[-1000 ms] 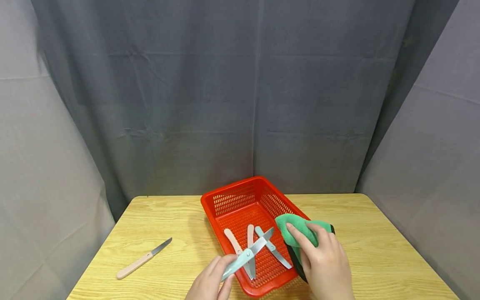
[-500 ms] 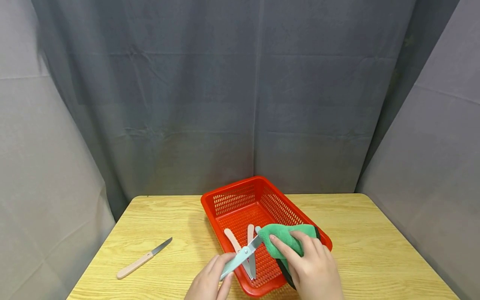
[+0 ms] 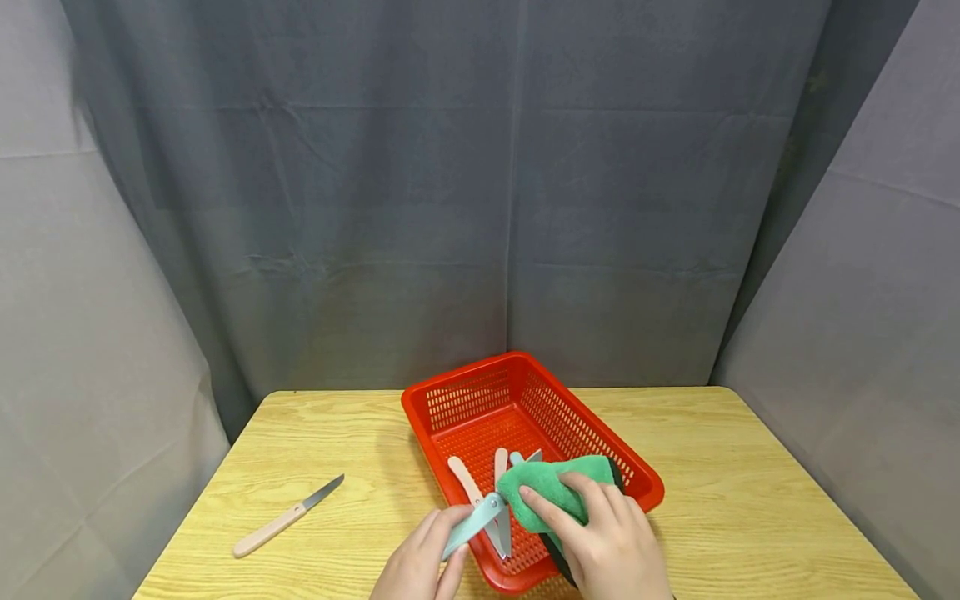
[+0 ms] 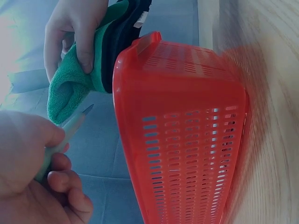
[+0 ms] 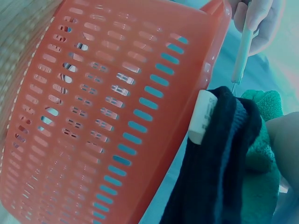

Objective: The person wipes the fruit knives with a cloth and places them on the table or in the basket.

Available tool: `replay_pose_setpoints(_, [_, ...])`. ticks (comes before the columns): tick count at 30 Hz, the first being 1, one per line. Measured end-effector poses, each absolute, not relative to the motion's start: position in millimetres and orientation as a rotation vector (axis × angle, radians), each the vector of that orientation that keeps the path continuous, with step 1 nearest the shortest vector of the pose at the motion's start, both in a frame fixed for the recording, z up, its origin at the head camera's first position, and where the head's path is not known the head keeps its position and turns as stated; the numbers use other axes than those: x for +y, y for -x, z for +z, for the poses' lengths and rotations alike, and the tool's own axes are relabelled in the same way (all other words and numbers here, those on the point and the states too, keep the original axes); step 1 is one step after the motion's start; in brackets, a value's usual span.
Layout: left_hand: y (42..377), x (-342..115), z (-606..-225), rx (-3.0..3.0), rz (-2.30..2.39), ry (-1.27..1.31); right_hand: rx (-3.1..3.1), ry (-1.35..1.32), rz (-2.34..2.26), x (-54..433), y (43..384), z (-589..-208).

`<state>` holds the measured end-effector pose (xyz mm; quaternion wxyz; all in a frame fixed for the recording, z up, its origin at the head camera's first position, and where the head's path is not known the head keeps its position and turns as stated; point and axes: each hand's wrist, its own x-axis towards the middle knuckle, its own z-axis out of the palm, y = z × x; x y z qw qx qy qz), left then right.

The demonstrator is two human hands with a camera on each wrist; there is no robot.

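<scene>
Green plush cloth around a mint-handled metal knife.
Left hand pinches the handle; the knife's long axis runs forward-right from those fingers into the cloth the right hand grips.

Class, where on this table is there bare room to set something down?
The table is bare between the pale-handled knife and the red basket, and right of the basket. The basket's near end is crowded: knives, green cloth, left hand and right hand.
</scene>
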<state>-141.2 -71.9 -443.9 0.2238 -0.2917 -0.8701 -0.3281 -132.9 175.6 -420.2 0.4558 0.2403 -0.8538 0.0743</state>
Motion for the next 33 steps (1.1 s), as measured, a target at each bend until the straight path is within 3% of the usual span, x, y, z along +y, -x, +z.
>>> replay_pose_setpoints(33, [141,-72,-445,-2.269,-0.919,0.849,-2.176,-0.435,0.213,198,138,-420])
